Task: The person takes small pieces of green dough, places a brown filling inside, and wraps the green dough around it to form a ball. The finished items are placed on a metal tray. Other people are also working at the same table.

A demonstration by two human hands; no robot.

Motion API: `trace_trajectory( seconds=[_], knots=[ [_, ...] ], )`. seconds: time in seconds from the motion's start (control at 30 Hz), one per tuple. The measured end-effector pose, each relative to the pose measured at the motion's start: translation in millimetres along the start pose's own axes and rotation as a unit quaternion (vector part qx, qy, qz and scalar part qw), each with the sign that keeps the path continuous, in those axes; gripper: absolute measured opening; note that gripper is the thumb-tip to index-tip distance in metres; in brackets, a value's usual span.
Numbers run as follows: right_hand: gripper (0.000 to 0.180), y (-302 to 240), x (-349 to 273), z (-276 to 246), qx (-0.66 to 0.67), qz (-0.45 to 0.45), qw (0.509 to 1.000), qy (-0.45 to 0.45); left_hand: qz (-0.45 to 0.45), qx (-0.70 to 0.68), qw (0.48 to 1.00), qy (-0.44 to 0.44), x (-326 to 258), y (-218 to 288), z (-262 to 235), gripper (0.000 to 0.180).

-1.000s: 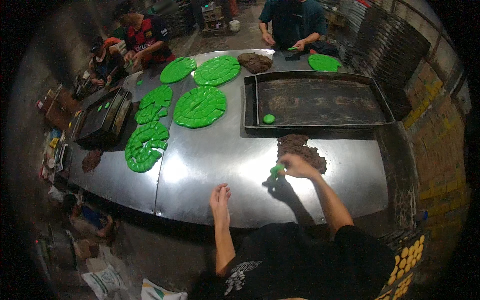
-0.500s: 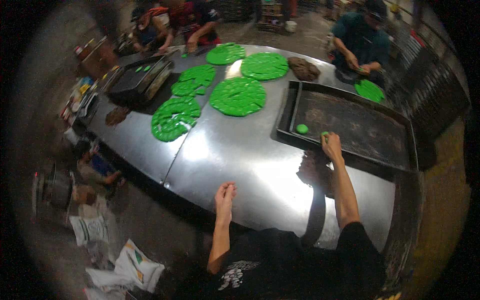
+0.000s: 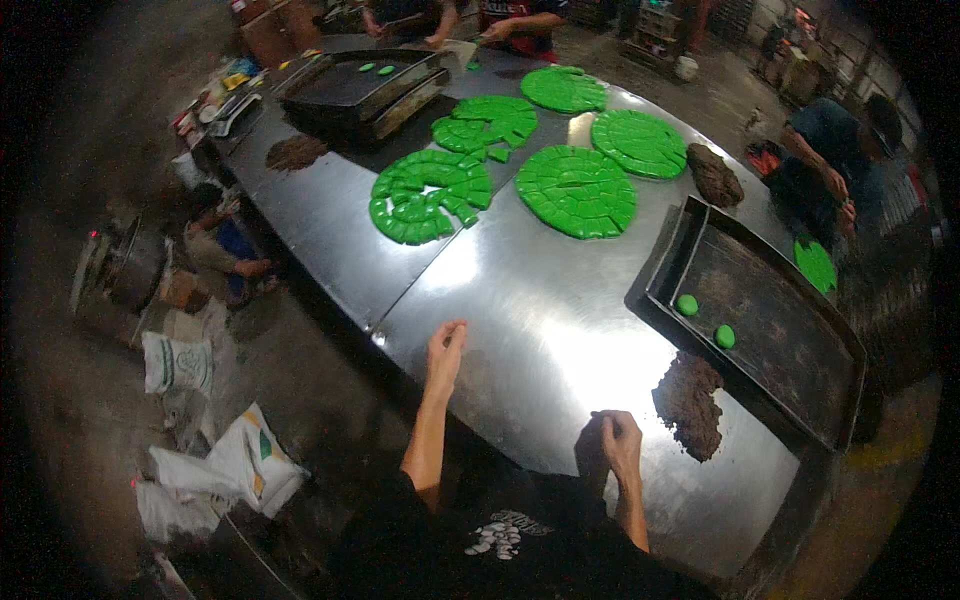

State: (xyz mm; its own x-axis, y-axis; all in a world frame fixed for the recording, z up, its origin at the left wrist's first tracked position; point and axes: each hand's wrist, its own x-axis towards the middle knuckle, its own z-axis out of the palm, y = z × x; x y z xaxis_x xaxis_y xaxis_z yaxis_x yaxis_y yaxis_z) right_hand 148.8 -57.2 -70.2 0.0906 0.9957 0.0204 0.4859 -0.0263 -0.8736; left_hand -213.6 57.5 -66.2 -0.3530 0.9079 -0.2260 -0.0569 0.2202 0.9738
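Observation:
My left hand hovers over the near edge of the steel table, its fingers pressed together. My right hand is also over the near edge, fingers curled in; whatever either hand may hold is too small or hidden. Beyond and to the right of my right hand lies a dark brown crumbly mound. Behind it is a dark shallow tray. A round green lump sits in the tray's near-left corner, and a second green lump lies beside it.
Glossy green cut slabs lie ahead, the nearest a round slab and a broken ring-shaped slab. Stacked dark trays stand at the far left. Another brown lump is at the far right. Co-workers are around the table; white sacks lie on the floor.
My right hand has drawn back from the tray to the near edge, and a second green lump now lies in the tray. The view has turned left, shifting the table rightward.

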Motion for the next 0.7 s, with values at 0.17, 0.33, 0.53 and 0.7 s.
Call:
trace_trajectory(
  seconds=[0.17,0.33,0.53,0.7],
  knots=[
    [0.023,-35,30,17,-0.006,0.013,0.999,-0.039,0.029,0.038,0.997,-0.054,44,-3,20,0.035],
    [0.033,-32,100,35,0.071,0.109,0.99,-0.048,0.065,-0.003,0.988,-0.14,116,-18,80,0.059],
    [0.055,9,242,58,0.135,0.044,0.99,0.014,0.105,-0.031,0.98,-0.165,233,-16,149,0.076],
    [0.075,-2,384,69,0.096,0.092,0.987,0.093,0.094,-0.038,0.988,-0.115,278,2,193,0.073]
  ],
)
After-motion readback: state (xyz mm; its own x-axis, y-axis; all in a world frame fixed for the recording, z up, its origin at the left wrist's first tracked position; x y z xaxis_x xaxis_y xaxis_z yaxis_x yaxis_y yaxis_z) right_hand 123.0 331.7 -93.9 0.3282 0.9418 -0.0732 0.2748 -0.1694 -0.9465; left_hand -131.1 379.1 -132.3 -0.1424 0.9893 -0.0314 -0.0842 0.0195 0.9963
